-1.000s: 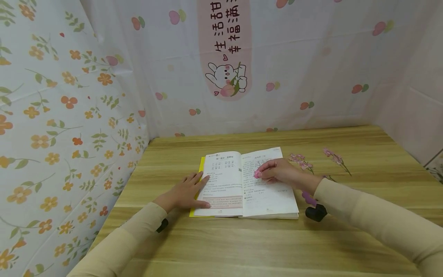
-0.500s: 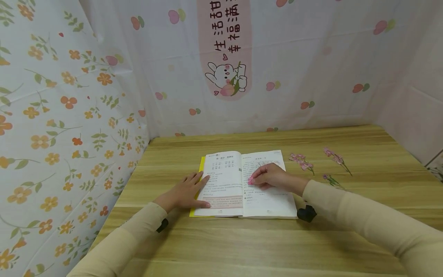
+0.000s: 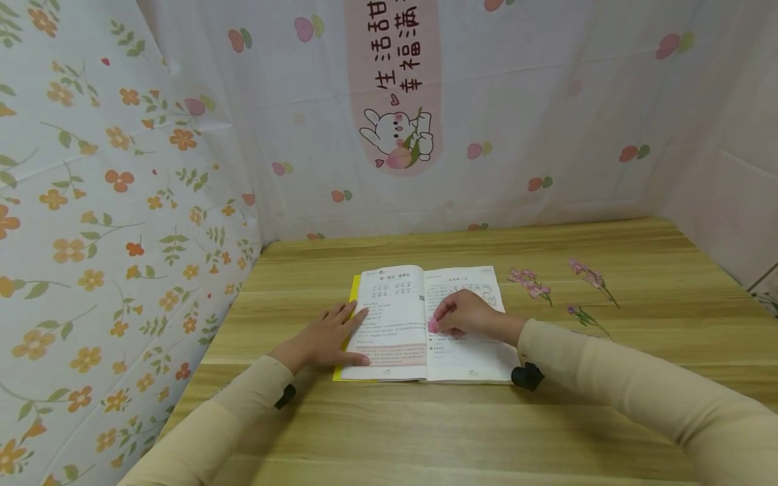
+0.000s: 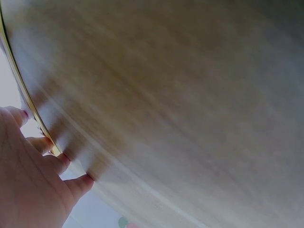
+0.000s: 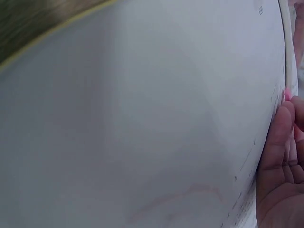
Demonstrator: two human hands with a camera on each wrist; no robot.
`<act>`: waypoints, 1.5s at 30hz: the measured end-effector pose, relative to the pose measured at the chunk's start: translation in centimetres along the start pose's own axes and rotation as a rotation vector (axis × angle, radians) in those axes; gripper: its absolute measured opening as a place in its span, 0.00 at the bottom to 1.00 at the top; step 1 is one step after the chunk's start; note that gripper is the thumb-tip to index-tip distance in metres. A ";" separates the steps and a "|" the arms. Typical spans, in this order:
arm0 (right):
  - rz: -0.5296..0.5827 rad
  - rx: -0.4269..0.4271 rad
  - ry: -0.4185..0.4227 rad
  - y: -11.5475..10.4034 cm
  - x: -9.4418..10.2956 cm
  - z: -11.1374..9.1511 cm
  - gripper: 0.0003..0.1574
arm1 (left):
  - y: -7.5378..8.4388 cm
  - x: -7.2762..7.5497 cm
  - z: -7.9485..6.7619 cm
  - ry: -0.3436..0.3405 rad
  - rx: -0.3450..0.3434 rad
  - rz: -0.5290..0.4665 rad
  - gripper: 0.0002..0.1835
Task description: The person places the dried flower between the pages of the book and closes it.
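An open book with a yellow cover edge lies on the table. My left hand rests on its left edge with the fingers spread; in the left wrist view the fingertips of that hand touch the book's edge and the tabletop. Over the right-hand page, my right hand pinches a small pink flower between thumb and fingers, close to the centre fold. In the right wrist view only a bit of the pink flower shows past the fingertips of the right hand.
Right of the book lie two pink flower sprigs and a purple sprig with a green stem. The wooden table meets a printed cloth backdrop behind and on the left.
My right hand has moved left and slightly toward me across the right page, carrying the pink flower to the fold. The raised page corner has settled flatter. The left hand stays put.
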State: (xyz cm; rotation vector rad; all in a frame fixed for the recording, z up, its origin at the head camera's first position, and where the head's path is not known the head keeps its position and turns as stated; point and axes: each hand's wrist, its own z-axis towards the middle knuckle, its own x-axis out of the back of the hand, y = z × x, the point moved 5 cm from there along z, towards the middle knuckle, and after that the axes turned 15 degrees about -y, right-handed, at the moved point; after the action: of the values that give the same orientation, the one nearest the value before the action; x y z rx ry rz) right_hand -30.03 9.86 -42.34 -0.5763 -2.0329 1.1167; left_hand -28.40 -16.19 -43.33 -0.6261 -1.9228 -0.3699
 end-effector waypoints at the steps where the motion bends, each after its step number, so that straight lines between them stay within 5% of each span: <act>1: -0.024 0.006 0.006 -0.1 0.0 0.0 0.05 | 0.0 0.0 0.0 -0.001 0.000 -0.001 0.55; 11: -0.229 0.090 0.042 -1.5 1.2 -0.9 0.13 | 0.1 0.1 -0.1 0.004 -0.001 0.010 0.55; 21: -0.659 0.171 0.219 -1.2 6.2 -1.6 0.29 | 0.0 0.0 -0.1 -0.005 -0.021 -0.020 0.55; 27: -0.833 0.195 0.252 0.3 8.8 -1.3 0.37 | 0.0 -0.1 0.0 -0.011 -0.020 -0.022 0.55; 37: -0.997 0.037 0.122 2.3 9.4 -0.2 0.57 | -0.1 -0.2 0.1 -0.010 -0.014 -0.011 0.56; 45: -1.033 -0.032 0.078 3.6 9.5 0.3 0.61 | 0.0 -0.1 0.1 -0.012 -0.013 -0.015 0.55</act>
State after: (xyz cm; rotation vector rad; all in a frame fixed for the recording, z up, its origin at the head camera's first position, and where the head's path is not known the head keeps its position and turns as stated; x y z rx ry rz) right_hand -36.13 17.99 -41.86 0.4100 -1.8651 0.4153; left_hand -28.40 -16.17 -43.46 -0.6240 -1.9386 -0.3894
